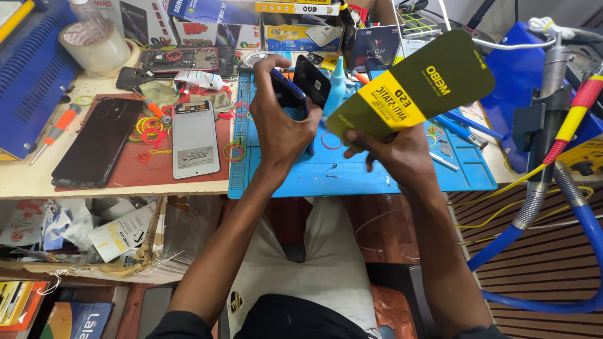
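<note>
Blue phone (290, 93) clamped in left hand (281, 129) above blue mat (352, 176); right hand (396, 154) pinches yellow-green sheet (414, 85), just right of phone.

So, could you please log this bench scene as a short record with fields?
left hand: holds a blue phone upright on edge above the mat
right hand: grips a yellow-green card
surface: blue mat on the bench
left of mat: dark phone, white screen, rubber bands, orange screwdriver, tape roll
far right: blue hose
</note>
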